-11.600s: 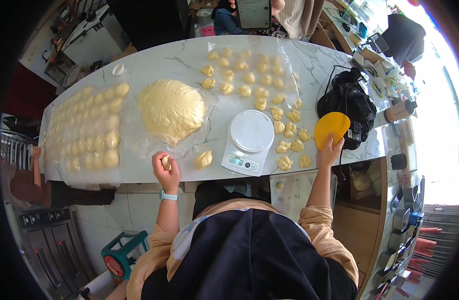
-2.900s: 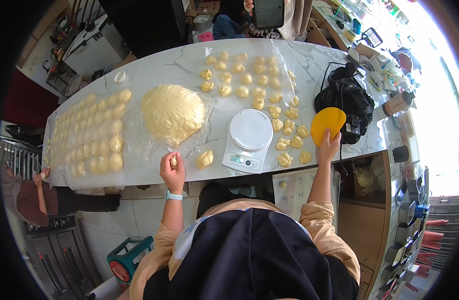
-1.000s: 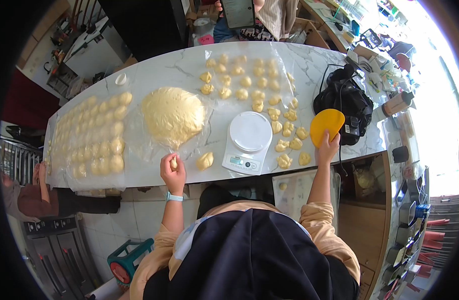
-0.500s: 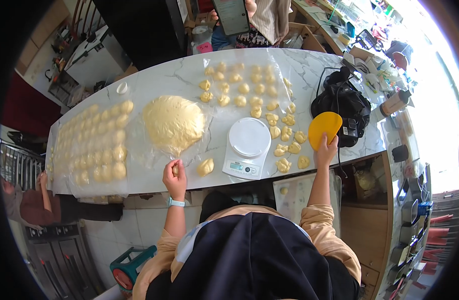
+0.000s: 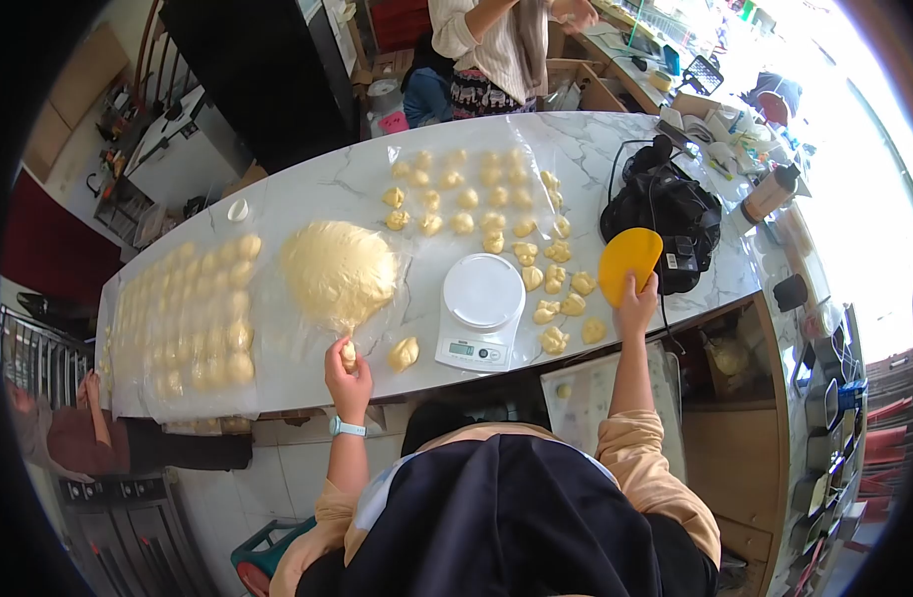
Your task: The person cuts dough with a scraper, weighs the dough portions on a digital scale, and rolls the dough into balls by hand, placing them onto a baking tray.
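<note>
My left hand point(image 5: 348, 384) grips a small piece of dough point(image 5: 349, 354) at the near end of the large yellow dough mass point(image 5: 339, 271). Whether that piece is still joined to the mass I cannot tell. In my right hand point(image 5: 636, 303) is a yellow dough scraper point(image 5: 630, 265), raised at the table's right side. Between the hands stands a white kitchen scale point(image 5: 483, 293) with nothing on its plate. A loose dough lump point(image 5: 404, 353) lies between my left hand and the scale. Several rough dough pieces point(image 5: 554, 340) lie right of the scale.
Plastic-covered dough balls point(image 5: 193, 308) fill the table's left part, and more lie under plastic point(image 5: 466, 169) at the back. A black bag point(image 5: 665, 204) with a cable sits at right. One person point(image 5: 491, 50) stands across the table, another point(image 5: 78, 428) at far left.
The view has shifted slightly, so the tabletop sits lower. The person across the table no longer shows a phone in front. My hands keep hold of the dough and the scraper.
</note>
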Available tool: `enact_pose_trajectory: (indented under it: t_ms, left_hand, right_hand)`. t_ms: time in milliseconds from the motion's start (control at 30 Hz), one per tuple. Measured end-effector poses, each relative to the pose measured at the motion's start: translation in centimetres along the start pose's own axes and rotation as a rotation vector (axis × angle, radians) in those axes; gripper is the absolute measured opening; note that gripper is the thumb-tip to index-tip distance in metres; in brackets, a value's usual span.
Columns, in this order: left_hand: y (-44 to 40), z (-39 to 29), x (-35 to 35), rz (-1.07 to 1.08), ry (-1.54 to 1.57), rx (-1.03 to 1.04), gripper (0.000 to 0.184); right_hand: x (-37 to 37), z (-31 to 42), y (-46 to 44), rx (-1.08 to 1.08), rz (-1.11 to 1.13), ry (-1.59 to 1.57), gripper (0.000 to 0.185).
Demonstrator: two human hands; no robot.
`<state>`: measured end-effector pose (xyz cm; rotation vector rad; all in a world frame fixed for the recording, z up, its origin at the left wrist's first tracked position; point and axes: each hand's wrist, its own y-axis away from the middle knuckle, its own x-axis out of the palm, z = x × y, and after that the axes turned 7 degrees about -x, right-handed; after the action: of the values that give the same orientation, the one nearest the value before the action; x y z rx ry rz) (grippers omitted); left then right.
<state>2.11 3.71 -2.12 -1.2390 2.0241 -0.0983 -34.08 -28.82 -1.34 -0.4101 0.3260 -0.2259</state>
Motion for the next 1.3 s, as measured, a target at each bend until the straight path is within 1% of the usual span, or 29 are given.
enact_pose_trajectory:
  t_ms: [100,200,300,433,500,633,667,733,767,800,833,867,967,1000,1033,1100,1133,1167,1233,1300]
  left_hand:
    - [0.2,0.2,0.1,-0.043,0.002,0.017,0.032]
    - [0.5,-0.1,0.0,-0.027,0.050,-0.051,0.031]
    - [0.5,-0.1,-0.1,-0.023,0.055,-0.051,0.029]
    - [0.3,0.1,-0.2,-0.008,0.009,0.041,0.029]
    - [0.2,0.3,-0.2,0.012,0.012,0.063,0.028]
    - [0.2,1.0,0.2,-0.039,0.026,0.076,0.026]
    - [0.6,1.5,0.5,-0.069,0.041,0.066,0.025]
    - [1.1,1.0,0.3,-0.110,0.165,-0.032,0.022]
    - [1.4,-0.2,-0.3,-0.119,0.184,-0.055,0.021]
    - [1.7,-1.7,-0.7,-0.130,0.204,-0.073,0.020]
    - [1.9,-3.3,-1.1,-0.102,0.203,-0.052,0.019]
    - [2.2,-4.6,-1.3,-0.072,0.210,-0.023,0.019]
    - [3.6,-7.5,-1.1,0.143,0.257,-0.007,0.019]
    - [4.1,-7.8,-0.5,0.194,0.245,0.008,0.018]
    - [4.5,-7.8,0.1,0.248,0.236,0.028,0.018]
    - [5.0,-7.9,0.8,0.324,0.245,-0.057,0.018]
    - [5.1,-7.9,1.0,0.360,0.250,-0.097,0.018]
    - [5.0,-7.8,1.0,0.365,0.237,-0.086,0.019]
    - [4.9,-7.6,0.7,0.370,0.205,-0.072,0.021]
    - [4.8,-7.2,0.0,0.371,0.151,-0.044,0.021]
  right_hand:
    - [0.0,0.1,0.0,0.002,0.000,-0.008,0.024]
    - [0.0,0.1,0.1,0.020,-0.003,-0.010,0.024]
    - [0.0,0.4,0.1,0.014,-0.013,-0.019,0.023]
    - [-0.2,1.6,0.3,0.026,-0.011,-0.007,0.023]
    - [-0.2,0.9,0.2,0.008,-0.002,0.001,0.024]
    - [0.0,-0.7,0.1,-0.051,-0.003,0.046,0.023]
    - [-0.3,-1.0,-0.2,-0.061,-0.037,-0.008,0.024]
    - [-0.1,-1.6,-0.2,-0.054,-0.058,-0.119,0.025]
    - [-0.3,-0.7,0.1,0.004,-0.066,-0.179,0.028]
    - [-0.7,-1.2,0.3,0.004,-0.075,-0.209,0.029]
    - [-1.1,-1.6,0.5,0.004,-0.085,-0.239,0.030]
    - [-1.5,-0.6,0.6,-0.099,-0.088,-0.105,0.030]
    - [-1.0,3.8,1.5,-0.224,-0.103,-0.148,0.029]
    - [-0.4,6.1,1.9,-0.216,-0.078,-0.288,0.027]
    - [0.3,8.0,2.5,-0.209,0.033,-0.339,0.026]
    - [1.6,11.0,3.9,-0.199,0.243,-0.441,0.024]
    - [2.6,12.2,5.2,-0.243,0.351,-0.443,0.024]
    - [3.7,13.4,6.7,-0.285,0.460,-0.444,0.025]
    - [4.7,16.3,9.2,-0.473,0.817,-0.171,0.029]
    - [6.1,19.8,11.5,-0.428,1.083,-0.106,0.033]
